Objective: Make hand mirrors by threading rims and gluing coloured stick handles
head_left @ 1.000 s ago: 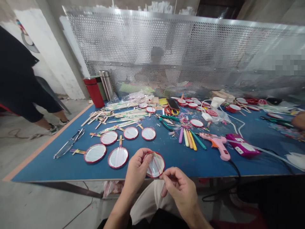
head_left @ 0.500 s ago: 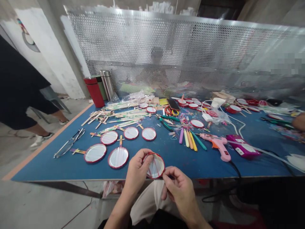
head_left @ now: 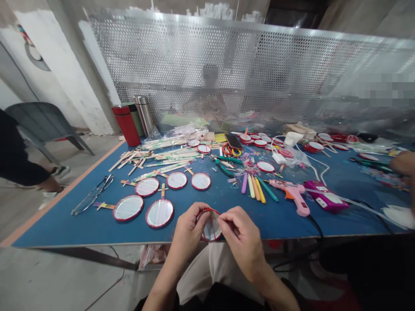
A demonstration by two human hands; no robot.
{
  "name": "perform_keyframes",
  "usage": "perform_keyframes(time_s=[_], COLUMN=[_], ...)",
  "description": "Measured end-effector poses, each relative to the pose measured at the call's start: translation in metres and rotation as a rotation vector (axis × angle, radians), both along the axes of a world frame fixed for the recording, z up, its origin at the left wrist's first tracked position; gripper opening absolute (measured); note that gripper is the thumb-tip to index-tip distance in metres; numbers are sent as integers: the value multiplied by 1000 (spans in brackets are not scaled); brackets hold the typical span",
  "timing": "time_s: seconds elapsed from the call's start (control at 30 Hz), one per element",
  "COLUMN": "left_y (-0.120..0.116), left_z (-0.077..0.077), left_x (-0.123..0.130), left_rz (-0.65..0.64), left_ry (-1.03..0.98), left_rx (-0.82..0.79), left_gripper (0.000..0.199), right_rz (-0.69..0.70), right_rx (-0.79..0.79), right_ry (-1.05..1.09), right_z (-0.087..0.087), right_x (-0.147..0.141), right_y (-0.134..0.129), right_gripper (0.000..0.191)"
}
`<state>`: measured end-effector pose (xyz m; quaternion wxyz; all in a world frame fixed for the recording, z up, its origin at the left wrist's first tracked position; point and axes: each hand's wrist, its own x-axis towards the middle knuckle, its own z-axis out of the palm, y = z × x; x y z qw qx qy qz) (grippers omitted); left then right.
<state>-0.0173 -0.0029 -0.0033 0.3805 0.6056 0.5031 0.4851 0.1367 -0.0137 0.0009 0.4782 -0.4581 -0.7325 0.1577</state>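
Observation:
A round red-rimmed disc with a pale, see-through face is held at the table's front edge, tilted. Thin red strands cross its face. My left hand grips its left and upper rim between thumb and fingers. At the upper right of the rim, my right hand is closed in a pinch; the fingertips cover whatever lies between them. Left of my hands lie several similar discs with stick handles, the nearest being one red-rimmed disc with its handle pointing away.
Glasses lie at left, wooden sticks and flasks behind. Coloured pens, green-handled pliers and small bands fill the middle. A pink glue gun and purple box sit right, near another person's hand.
My right hand has moved up along the disc's rim, from its lower right to its upper right. The disc has tilted. The person at left has moved further left, uncovering a chair.

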Motion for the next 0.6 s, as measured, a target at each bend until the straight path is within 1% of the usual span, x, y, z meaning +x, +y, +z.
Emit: perform_keyframes(time_s=[0.07,0.13,0.27,0.4,0.47,0.6], left_y=[0,0,0,-2,-2,-1], left_z=[1,1,0,-1,-1,-1], left_x=[1,1,2,4,4,3], left_rz=[12,21,47,65,62,46], left_ry=[11,18,43,64,81,127], left_rx=[1,6,25,55,57,50], left_gripper=[13,13,12,15,15,14], right_rz=[-28,-75,-123,-176,-165,-105], right_rx=[106,173,123,152,121,74], right_ry=[-132,-183,-148,-184,-133,45], right_z=[-2,-4,-7,-11,-11,-7], right_x=[-4,-8,-14,-15,-15,-17], right_y=[2,2,0,1,0,-2], right_gripper=[16,17,16,17,17,15])
